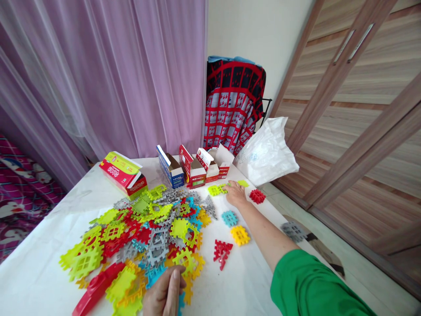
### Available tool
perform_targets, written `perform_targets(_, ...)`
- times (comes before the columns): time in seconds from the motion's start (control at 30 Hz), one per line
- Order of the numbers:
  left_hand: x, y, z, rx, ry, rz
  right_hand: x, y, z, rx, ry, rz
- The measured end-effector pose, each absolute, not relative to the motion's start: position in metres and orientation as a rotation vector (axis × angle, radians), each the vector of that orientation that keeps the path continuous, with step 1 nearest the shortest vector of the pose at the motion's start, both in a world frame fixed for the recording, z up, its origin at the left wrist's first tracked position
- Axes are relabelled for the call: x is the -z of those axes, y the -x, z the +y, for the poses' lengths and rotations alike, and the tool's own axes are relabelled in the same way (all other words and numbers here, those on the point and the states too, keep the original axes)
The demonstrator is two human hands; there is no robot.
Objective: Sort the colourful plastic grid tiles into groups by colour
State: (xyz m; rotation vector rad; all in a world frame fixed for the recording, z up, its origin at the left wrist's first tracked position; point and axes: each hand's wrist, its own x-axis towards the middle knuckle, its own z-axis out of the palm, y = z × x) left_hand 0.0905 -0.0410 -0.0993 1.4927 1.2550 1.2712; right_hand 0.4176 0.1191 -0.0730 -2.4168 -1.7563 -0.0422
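Note:
My right hand [236,192] reaches across the table to flat lime green interlocking tiles [215,189], its fingers bent down onto them. Another lime green tile [242,183] shows just behind that hand. My left hand [164,292] is closed near the front of the pile, thumb pressed to the fingers; what it holds, if anything, is hidden. Beside it spreads a large mixed pile of notched plastic tiles [158,245] in lime, red, grey, blue and yellow. Right of the pile lie a red triangular tile [222,253], yellow tiles [240,235], blue tiles [229,218] and red tiles [257,196].
Along the back stand a blue box [171,169], a red box [192,169] and smaller open boxes [210,166]. A red-and-green box [125,175] lies left. A white plastic bag [268,153] sits at the right edge. A grey tile [294,231] appears beyond that edge.

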Motion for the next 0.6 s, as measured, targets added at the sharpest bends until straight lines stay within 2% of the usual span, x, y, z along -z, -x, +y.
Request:
perform_targets(0.27, 0.095, -0.087, -0.04, -1.254, -1.505, 1.241, 0.06, -0.4, 0.104, 0.11, 2.344, -1.664)
perform_targets(0.4, 0.099, -0.09, -0.039, -1.308, -1.432, 1.257, 0.056, -0.366, 0.076, 0.102, 2.073, -1.649)
perform_targets(0.6, 0.105, -0.091, -0.035, -1.328, -1.407, 1.26, 0.064, -0.292, 0.011, -0.156, 1.596, -1.838)
